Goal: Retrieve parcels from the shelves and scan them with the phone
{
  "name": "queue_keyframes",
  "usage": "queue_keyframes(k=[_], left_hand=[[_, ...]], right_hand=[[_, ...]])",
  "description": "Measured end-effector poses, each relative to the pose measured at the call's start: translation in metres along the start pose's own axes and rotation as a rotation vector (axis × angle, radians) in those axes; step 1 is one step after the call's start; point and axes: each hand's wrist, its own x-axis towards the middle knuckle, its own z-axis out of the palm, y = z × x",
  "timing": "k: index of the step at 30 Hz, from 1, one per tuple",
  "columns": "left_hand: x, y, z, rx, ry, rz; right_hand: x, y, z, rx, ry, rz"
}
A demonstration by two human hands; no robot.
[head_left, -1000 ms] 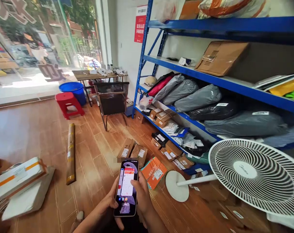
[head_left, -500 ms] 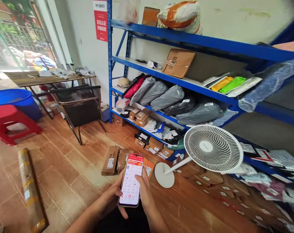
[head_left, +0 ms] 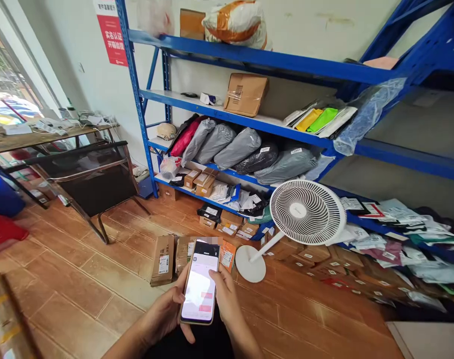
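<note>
A smartphone (head_left: pixel 199 284) with a lit white screen is held low in the middle of the view. My left hand (head_left: pixel 166 311) wraps its fingers around the phone's left edge and underside. My right hand (head_left: pixel 227 299) grips the right edge, its thumb resting on the screen. Just beyond the phone, brown cardboard parcels (head_left: pixel 162 258) and an orange parcel (head_left: pixel 227 255) lie on the wooden floor.
A white standing fan (head_left: pixel 305 212) tilts on its round base to the right. Blue metal shelving (head_left: pixel 249 60) packed with grey and black mail bags, boxes and envelopes lines the wall. A black chair (head_left: pixel 88 179) and wooden table (head_left: pixel 32 137) stand left. A wrapped long roll (head_left: pixel 4 319) lies bottom left.
The view has swung right, so the red stool and blue tub slid to the left edge. The phone screen changed from a red app page to a mostly white one. Both hands stay on the phone.
</note>
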Motion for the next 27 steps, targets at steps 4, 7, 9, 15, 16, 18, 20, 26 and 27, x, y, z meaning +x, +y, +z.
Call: queue_keyframes(k=[4, 7, 9, 15, 16, 18, 20, 26, 27], left_hand=[[0.008, 0.006, 0.006, 0.006, 0.06, -0.031], [0.012, 0.008, 0.011, 0.038, 0.116, -0.037], [0.015, 0.009, 0.012, 0.057, 0.139, -0.024], [0.02, 0.007, 0.01, 0.122, 0.136, 0.019], [0.02, 0.007, 0.01, 0.132, 0.134, 0.024], [0.021, 0.008, 0.01, 0.151, 0.122, 0.018], [0.023, 0.01, 0.011, 0.152, 0.095, 0.0], [0.032, 0.008, 0.012, 0.102, 0.022, 0.029], [0.033, 0.007, 0.011, 0.09, 0.029, 0.041]], right_hand=[[-0.003, -0.007, 0.005, 0.007, 0.027, 0.016], [-0.002, -0.009, 0.006, -0.011, 0.029, 0.013], [0.002, -0.008, 0.007, -0.014, 0.027, 0.006], [0.018, 0.0, 0.007, 0.007, 0.05, 0.011], [0.02, 0.001, 0.006, 0.005, 0.054, 0.008], [0.022, 0.001, 0.005, 0.007, 0.057, 0.005], [0.023, 0.0, 0.003, 0.025, 0.051, 0.01], [0.023, -0.01, -0.011, 0.047, -0.014, 0.03], [0.022, -0.012, -0.014, 0.041, -0.033, 0.03]])
